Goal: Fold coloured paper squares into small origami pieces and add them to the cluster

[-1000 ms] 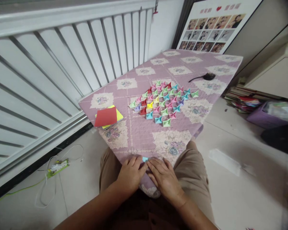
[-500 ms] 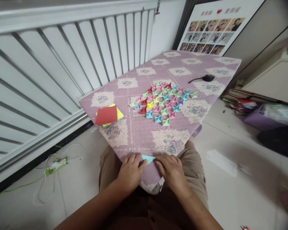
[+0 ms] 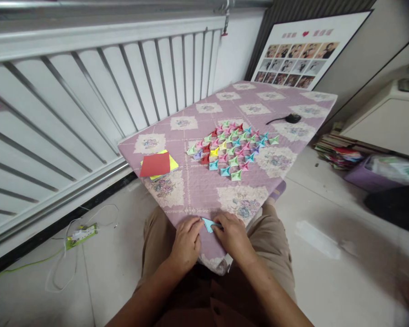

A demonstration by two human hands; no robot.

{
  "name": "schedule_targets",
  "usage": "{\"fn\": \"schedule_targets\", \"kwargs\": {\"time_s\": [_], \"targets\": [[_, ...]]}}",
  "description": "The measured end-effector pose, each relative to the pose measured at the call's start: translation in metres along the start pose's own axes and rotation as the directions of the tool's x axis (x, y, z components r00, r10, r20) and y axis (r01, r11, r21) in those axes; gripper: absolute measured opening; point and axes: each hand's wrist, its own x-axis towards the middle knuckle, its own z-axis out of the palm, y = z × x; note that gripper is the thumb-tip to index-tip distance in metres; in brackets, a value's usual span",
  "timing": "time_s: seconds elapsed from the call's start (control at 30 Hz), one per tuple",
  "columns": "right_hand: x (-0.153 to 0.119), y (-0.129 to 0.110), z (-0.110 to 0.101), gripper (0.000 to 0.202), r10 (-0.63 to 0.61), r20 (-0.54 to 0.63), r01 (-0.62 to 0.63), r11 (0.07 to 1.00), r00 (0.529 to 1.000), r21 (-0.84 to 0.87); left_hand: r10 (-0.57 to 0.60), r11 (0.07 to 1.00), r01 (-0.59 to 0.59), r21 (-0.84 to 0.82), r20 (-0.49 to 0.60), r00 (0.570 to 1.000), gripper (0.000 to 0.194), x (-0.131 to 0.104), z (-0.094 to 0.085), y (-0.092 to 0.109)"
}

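Observation:
A light blue folded sheet of origami paper [image 3: 208, 225] lies at the near corner of the cloth-covered table, between my two hands. My left hand [image 3: 187, 238] rests at its left end, fingers together and pressed on the paper's tip. From the other side, my right hand [image 3: 233, 235] pinches the paper's right part between thumb and fingers, hiding that end. Beyond them, several small folded paper pieces [image 3: 231, 150] in green, pink, red, blue and yellow stand in slanting rows. A stack of square paper with a red sheet [image 3: 155, 164] on top sits to the left.
The table [image 3: 197, 190] narrows to a corner over my lap. A white radiator [image 3: 139, 81] runs along its left side. A black object with a cable [image 3: 293, 118] lies toward the far right. On the floor, left, is a power strip [image 3: 83, 234]; a photo board [image 3: 293, 54] stands behind.
The blue paper showed as a wider triangle and now looks narrower. My right hand has shifted left, its thumb and fingers now over the paper. The camera view has tilted slightly.

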Motion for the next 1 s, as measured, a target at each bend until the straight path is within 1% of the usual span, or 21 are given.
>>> {"fn": "schedule_targets", "kwargs": {"time_s": [0.07,0.1,0.13,0.2,0.27,0.37,0.43,0.53,0.67,0.73,0.83,0.9,1.0], "targets": [[-0.002,0.000,0.000,0.005,0.020,-0.024,-0.017,0.992,1.000,0.123,-0.103,0.983,0.095,-0.158,-0.044,0.994,0.054,0.001,0.000,0.003],[-0.003,-0.001,0.000,0.006,0.038,-0.027,-0.032,0.978,0.999,0.204,-0.164,0.960,0.148,-0.236,-0.049,0.985,0.054,0.002,0.000,0.005],[-0.004,-0.002,-0.001,0.009,0.065,-0.023,-0.055,0.955,0.998,0.293,-0.222,0.930,0.199,-0.311,-0.040,0.974,0.054,0.003,-0.001,0.008],[-0.007,-0.006,-0.002,0.015,0.131,0.009,-0.120,0.877,0.991,0.466,-0.305,0.853,0.274,-0.444,0.002,0.952,0.052,0.005,-0.003,0.014],[-0.010,-0.012,-0.004,0.020,0.192,0.052,-0.184,0.775,0.980,0.605,-0.324,0.776,0.297,-0.557,0.052,0.944,0.044,0.007,-0.004,0.020],[-0.013,-0.021,-0.007,0.025,0.234,0.104,-0.232,0.629,0.967,0.742,-0.326,0.660,0.321,-0.679,0.126,0.937,0.022,0.007,-0.004,0.026],[-0.015,-0.026,-0.009,0.026,0.238,0.134,-0.249,0.559,0.962,0.791,-0.353,0.576,0.349,-0.740,0.160,0.922,0.015,0.006,-0.004,0.028],[-0.017,-0.030,-0.011,0.028,0.241,0.179,-0.279,0.489,0.954,0.827,-0.387,0.448,0.348,-0.823,0.173,0.906,0.018,0.004,-0.005,0.028],[-0.017,-0.032,-0.012,0.031,0.239,0.213,-0.298,0.414,0.947,0.860,-0.360,0.270,0.340,-0.901,0.233,0.903,0.036,0.003,-0.011,0.033],[-0.017,-0.034,-0.013,0.033,0.228,0.230,-0.305,0.382,0.946,0.872,-0.341,0.230,0.344,-0.910,0.255,0.905,0.035,0.003,-0.012,0.037],[-0.018,-0.038,-0.017,0.033,0.206,0.255,-0.314,0.347,0.945,0.884,-0.343,0.204,0.319,-0.925,0.237,0.909,0.030,0.002,-0.012,0.040],[-0.019,-0.040,-0.022,0.033,0.185,0.265,-0.314,0.326,0.946,0.892,-0.343,0.151,0.306,-0.940,0.241,0.908,0.031,0.002,-0.012,0.041],[-0.020,-0.041,-0.027,0.034,0.187,0.285,-0.329,0.276,0.940,0.903,-0.312,0.061,0.325,-0.944,0.292,0.904,0.033,0.001,-0.013,0.041]]}}
